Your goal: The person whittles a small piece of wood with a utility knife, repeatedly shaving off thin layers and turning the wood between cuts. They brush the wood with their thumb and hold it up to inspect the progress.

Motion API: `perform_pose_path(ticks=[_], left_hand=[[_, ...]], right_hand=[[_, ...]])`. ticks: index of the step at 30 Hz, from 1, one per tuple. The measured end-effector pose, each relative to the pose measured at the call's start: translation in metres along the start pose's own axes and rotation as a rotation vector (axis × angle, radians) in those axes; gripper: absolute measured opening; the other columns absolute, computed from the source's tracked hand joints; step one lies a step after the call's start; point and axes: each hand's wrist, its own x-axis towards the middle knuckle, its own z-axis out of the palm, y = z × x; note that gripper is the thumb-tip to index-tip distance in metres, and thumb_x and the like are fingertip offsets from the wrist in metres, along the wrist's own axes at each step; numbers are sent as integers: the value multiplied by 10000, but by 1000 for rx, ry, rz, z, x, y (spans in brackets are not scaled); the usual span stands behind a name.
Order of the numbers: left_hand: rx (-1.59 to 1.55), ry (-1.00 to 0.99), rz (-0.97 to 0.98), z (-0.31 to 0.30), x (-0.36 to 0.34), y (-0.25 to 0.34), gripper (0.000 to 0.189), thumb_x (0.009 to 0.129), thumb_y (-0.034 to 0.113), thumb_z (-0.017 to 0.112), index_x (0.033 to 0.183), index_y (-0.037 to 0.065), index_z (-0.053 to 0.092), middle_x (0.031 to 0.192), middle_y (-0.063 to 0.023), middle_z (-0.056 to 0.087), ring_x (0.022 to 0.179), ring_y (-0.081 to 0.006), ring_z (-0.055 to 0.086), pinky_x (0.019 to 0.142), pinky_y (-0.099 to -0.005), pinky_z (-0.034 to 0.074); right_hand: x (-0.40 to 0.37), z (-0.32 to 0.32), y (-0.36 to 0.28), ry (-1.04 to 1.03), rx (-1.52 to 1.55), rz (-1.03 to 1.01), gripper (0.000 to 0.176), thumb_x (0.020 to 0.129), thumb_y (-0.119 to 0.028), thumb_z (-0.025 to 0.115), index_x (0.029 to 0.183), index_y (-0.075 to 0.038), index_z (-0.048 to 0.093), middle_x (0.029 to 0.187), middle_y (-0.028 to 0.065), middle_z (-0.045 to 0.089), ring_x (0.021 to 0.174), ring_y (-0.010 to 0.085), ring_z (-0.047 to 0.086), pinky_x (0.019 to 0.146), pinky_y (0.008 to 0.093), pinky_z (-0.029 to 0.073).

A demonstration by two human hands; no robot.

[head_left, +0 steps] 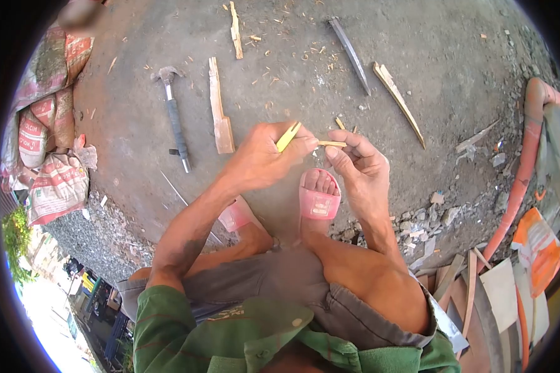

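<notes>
My left hand [267,152] is closed round a yellow-green tool [289,137], its fingertips at one end of a small wood stick [333,143]. Thumb and fingers of my right hand [361,165] pinch the other end of that stick. Both hands are above the ground, just beyond my pink sandals [319,202]. What kind of tool the yellow-green thing is cannot be made out. A split wood piece [219,115] lies left of my hands, with a hammer [175,118] farther left.
A metal bar [350,55] and split sticks [399,102], [235,31] lie farther forward among wood chips. Cement sacks [56,186] are stacked at left. At right are a pink pipe [521,168], rubble and leaning boards [499,292].
</notes>
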Motion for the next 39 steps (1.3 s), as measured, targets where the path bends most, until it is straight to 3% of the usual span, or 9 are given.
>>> perform_pose_path(ticks=[2, 5, 8, 12, 15, 21, 24, 27, 39], left_hand=[[-89, 30, 10, 3, 0, 2, 233, 891, 238, 626, 894, 8, 661, 670, -13, 566, 634, -76, 484, 553, -278, 402], [-181, 75, 16, 11, -2, -3, 257, 879, 258, 625, 861, 3, 651, 669, -18, 572, 646, -83, 492, 562, -290, 412], [-102, 5, 41, 10, -2, -12, 303, 916, 311, 605, 866, 15, 645, 645, 12, 522, 594, -61, 458, 518, -249, 370], [-18, 11, 51, -13, -4, -8, 417, 961, 434, 510, 980, 28, 602, 669, 19, 498, 592, -54, 446, 503, -228, 348], [-165, -10, -12, -23, -5, -4, 463, 984, 474, 416, 1070, 35, 536, 715, -6, 498, 625, -75, 452, 514, -249, 361], [455, 62, 249, -9, -11, -7, 349, 951, 391, 501, 956, 43, 493, 796, -189, 576, 697, -371, 589, 601, -428, 449], [606, 18, 408, -9, -14, -11, 384, 956, 409, 476, 925, 27, 493, 750, -174, 551, 670, -370, 576, 568, -417, 455], [640, 28, 504, -8, -16, -7, 354, 917, 380, 543, 882, 30, 507, 706, -162, 549, 600, -361, 558, 521, -414, 446], [730, 180, 449, -21, 2, -19, 366, 904, 381, 563, 780, 41, 505, 625, -138, 548, 525, -359, 535, 470, -404, 428]], right_hand=[[2, 4, 1, 21, 130, 9, 223, 888, -98, 656, 1103, -41, 633, 855, -17, 636, 674, 33, 548, 525, 194, 402], [3, 6, 17, -72, 576, 252, 185, 912, -87, 618, 1093, -48, 611, 927, 13, 628, 802, 88, 567, 679, 226, 461], [6, 10, 23, -51, 648, 247, 146, 938, -132, 588, 1072, -76, 606, 927, 17, 623, 815, 104, 585, 653, 238, 467], [6, 13, 8, -27, 591, 251, 164, 968, -162, 538, 1083, -55, 584, 920, 35, 619, 807, 118, 601, 621, 241, 475], [5, 8, 6, -105, 565, 283, 203, 973, -159, 526, 1126, -32, 572, 898, 44, 616, 768, 126, 606, 608, 232, 480], [2, 2, 4, -194, 443, 298, 274, 951, -60, 529, 1213, 16, 552, 848, 54, 622, 706, 109, 599, 604, 217, 489], [-1, 2, -1, -198, 397, 305, 311, 934, -17, 536, 1239, 39, 540, 832, 59, 631, 700, 101, 596, 612, 213, 494], [-6, 3, -2, -221, 439, 316, 330, 921, -23, 555, 1245, 37, 547, 821, 48, 633, 711, 96, 591, 631, 214, 484], [-13, 5, -8, -198, 399, 353, 323, 896, -10, 593, 1218, 14, 593, 868, 55, 655, 707, 98, 583, 641, 220, 479]])
